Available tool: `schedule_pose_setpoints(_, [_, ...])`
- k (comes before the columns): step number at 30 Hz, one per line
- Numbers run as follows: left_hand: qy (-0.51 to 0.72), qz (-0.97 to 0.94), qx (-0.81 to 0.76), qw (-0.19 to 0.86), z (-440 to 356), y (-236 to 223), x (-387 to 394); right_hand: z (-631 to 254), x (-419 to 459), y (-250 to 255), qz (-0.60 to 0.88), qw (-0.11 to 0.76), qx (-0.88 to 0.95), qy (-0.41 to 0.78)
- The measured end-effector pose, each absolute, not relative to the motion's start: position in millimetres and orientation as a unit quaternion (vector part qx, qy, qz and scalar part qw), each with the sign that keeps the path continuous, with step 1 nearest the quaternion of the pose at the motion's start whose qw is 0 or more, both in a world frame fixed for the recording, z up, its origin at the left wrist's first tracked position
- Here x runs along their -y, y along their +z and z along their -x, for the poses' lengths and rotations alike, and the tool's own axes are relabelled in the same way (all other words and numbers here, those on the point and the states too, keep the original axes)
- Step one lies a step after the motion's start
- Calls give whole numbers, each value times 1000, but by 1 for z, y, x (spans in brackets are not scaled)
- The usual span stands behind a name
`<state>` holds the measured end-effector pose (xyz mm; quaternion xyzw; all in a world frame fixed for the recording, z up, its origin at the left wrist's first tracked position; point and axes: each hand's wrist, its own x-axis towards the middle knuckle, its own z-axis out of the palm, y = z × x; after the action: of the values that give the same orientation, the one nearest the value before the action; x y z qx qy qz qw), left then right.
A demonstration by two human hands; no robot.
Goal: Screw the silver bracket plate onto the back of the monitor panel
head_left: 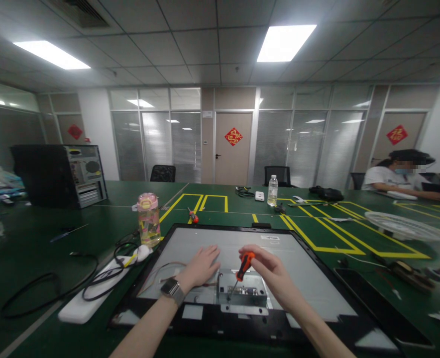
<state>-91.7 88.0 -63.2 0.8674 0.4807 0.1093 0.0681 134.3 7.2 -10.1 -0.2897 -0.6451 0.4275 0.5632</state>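
Note:
My right hand [270, 266] grips an orange and black screwdriver [245, 264] by its handle. Its thin shaft slants down to the left, and the tip meets a metal bracket [242, 298] with small parts in it. The bracket sits on the back of a flat display panel [190, 238], grey-white with a black frame, lying on the table. With fingers stretched out, my left hand [201, 266] lies flat on the panel, just left of the bracket. A thin cable [156, 272] runs over the panel beside my left wrist, which wears a watch.
Left of the panel are a white power strip [89, 293], black cables [52, 276] and a pink drink bottle [149, 219]. A small red screwdriver [193, 215] lies behind it. An open computer case [61, 174] stands far left. A black slab [380, 306] lies right; a person [395, 176] sits beyond.

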Motion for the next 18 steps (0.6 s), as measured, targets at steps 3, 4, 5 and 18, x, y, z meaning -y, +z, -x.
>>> schedule_pose_setpoints(3, [110,-867,-481,69,92,-65,-89,-134,-8,-10,276,581,645,413])
schedule_pose_setpoints(4, [111,-867,-481,70,93,-65,-89,-135,-9,-10,278,585,643,409])
schedule_pose_setpoints(5, [111,-867,-480,73,93,-65,-90,-137,-11,-12,283,585,642,406])
schedule_pose_setpoints(18, [100,-866,-484,78,91,-58,-84,-131,-7,-9,254,595,576,500])
